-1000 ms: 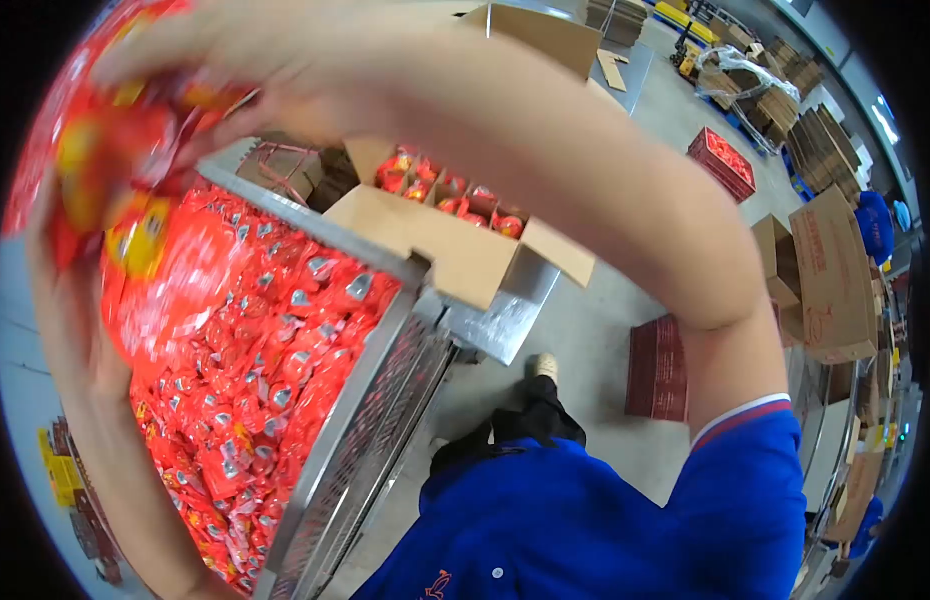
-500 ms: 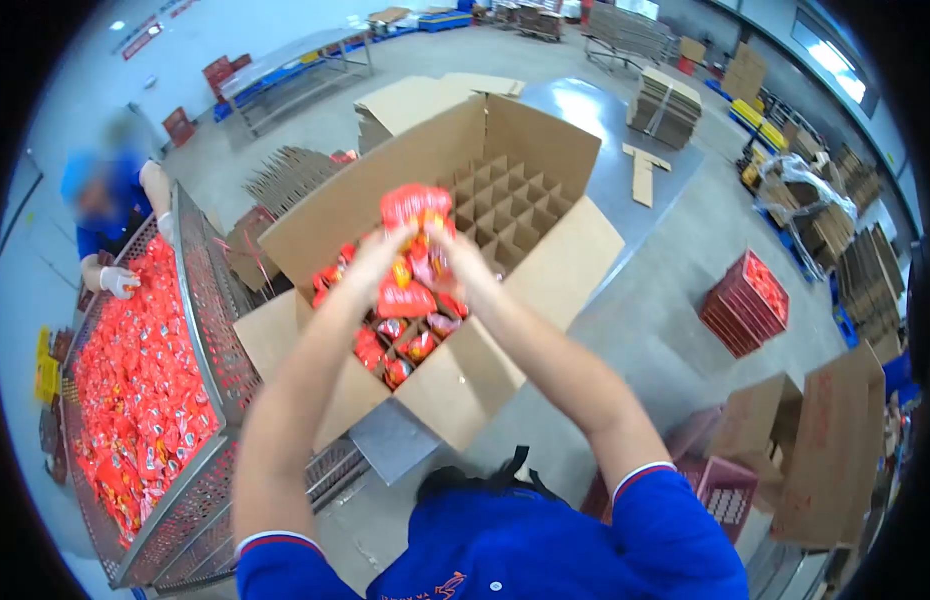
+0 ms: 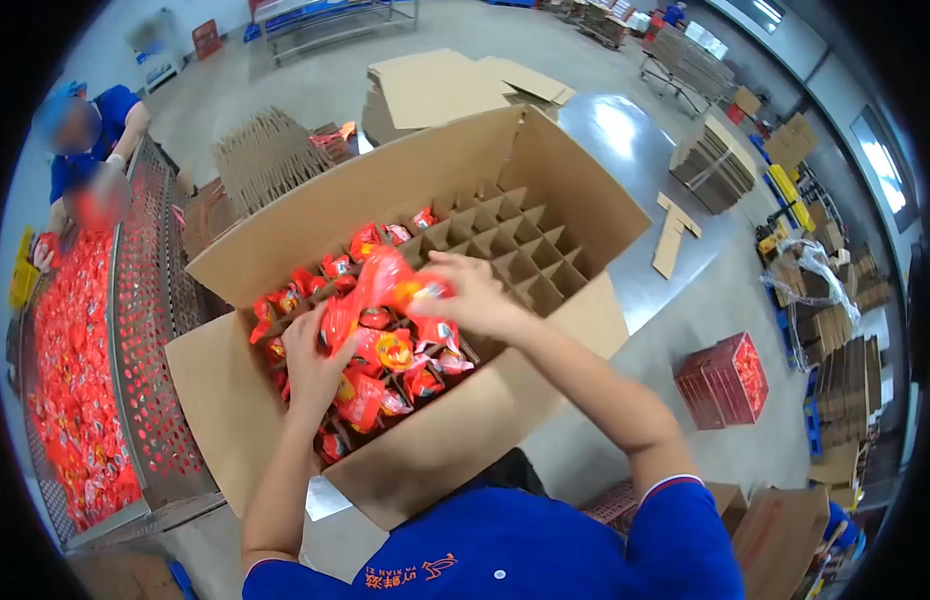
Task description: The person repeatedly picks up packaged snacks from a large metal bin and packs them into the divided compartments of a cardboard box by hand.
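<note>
An open cardboard box (image 3: 415,480) with a grid of cardboard dividers (image 3: 525,235) stands in front of me. Red plastic packets (image 3: 360,400) fill its left part, some lying loose on top of others. My right hand (image 3: 467,292) grips a shiny red packet (image 3: 425,288) above the grid. At the left side of the heap, my left hand (image 3: 315,360) curls round another red packet (image 3: 340,322). The dividers on the right side of the box show bare cells.
A perforated metal bin (image 3: 160,370) full of red packets (image 3: 80,390) stands at left, with a co-worker (image 3: 95,140) behind it. Folded dividers (image 3: 270,160) and flat cardboard (image 3: 435,90) lie beyond the box. A red crate (image 3: 720,390) sits on the floor at right.
Both hands, close together above the box before, are now lower and farther apart among the packets. My view has shifted nearer to the box. The co-worker's hands have risen with a red packet.
</note>
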Motion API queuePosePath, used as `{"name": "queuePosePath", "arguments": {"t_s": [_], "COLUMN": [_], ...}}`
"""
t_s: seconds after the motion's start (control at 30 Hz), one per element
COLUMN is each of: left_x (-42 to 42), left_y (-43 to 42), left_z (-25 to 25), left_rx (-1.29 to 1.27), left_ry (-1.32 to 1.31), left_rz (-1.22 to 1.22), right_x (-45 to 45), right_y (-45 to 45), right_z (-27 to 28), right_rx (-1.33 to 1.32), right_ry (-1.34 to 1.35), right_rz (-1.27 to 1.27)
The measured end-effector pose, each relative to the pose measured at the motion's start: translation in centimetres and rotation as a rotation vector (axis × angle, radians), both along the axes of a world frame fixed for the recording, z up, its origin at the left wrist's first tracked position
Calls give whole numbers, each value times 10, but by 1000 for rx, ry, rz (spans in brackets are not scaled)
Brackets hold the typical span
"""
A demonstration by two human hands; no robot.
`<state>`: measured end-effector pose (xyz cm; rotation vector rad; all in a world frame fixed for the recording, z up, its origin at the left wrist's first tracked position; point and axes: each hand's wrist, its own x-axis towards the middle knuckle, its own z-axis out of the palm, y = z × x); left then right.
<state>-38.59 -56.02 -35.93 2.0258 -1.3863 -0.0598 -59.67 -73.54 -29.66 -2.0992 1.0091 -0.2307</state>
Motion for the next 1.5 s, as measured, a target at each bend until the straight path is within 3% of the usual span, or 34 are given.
{"name": "queuePosePath", "arguments": {"t_s": [0.03,0.07,0.1,0.13,0.2,0.27,0.33,0.43,0.47,0.63,0.7,0.8,0.9,0.93,0.97,1.03,1.1,1.17,1.23,1.3,1.37,1.43,1.5], "left_x": [-1,-5,-15,-25,-27,-38,-50,-72,-75,-106,-111,-115,-128,-130,-136,-158,-172,-180,-183,-172,-152,-137,-136], "left_y": [-19,-39,-55,-74,-124,-172,-216,-254,-267,-298,-309,-295,-273,-274,-275,-280,-279,-269,-236,-180,-112,-61,-35], "left_z": [23,44,67,81,67,59,29,33,13,8,-12,-6,26,30,17,-3,-8,-7,-9,20,51,74,69], "left_rx": [-121,-247,-215,-181,-99,113,60,457,556,699,666,560,468,609,588,671,638,546,307,27,-35,114,274], "left_ry": [163,324,452,584,363,369,203,291,43,-20,-167,-74,-3,52,53,-51,-83,-19,-68,-42,149,99,138], "left_rz": [-48,-90,-93,-95,-149,-160,-156,-53,-73,121,286,335,193,120,149,302,370,396,341,273,362,418,298], "right_x": [-17,-25,-29,-32,-31,-22,-6,15,19,19,18,23,32,32,33,33,30,20,6,-16,-41,-49,-41], "right_y": [-35,-58,-80,-108,-160,-201,-236,-253,-253,-246,-243,-234,-236,-237,-239,-241,-242,-229,-206,-173,-124,-79,-45], "right_z": [-6,4,14,11,9,8,-4,-39,-48,-75,-78,-62,-62,-63,-64,-67,-59,-32,-14,-4,3,-10,-11], "right_rx": [115,281,451,296,96,51,-88,-450,-422,-905,-789,-546,-660,-671,-689,-764,-695,-576,-545,-341,-65,-207,-344], "right_ry": [-263,-351,-430,-404,-264,-144,126,153,170,46,58,13,142,274,401,379,353,114,-278,-505,-340,-335,-134], "right_rz": [65,10,-46,-110,-184,-153,-21,98,59,536,527,268,265,335,416,444,341,312,268,256,408,691,751]}}
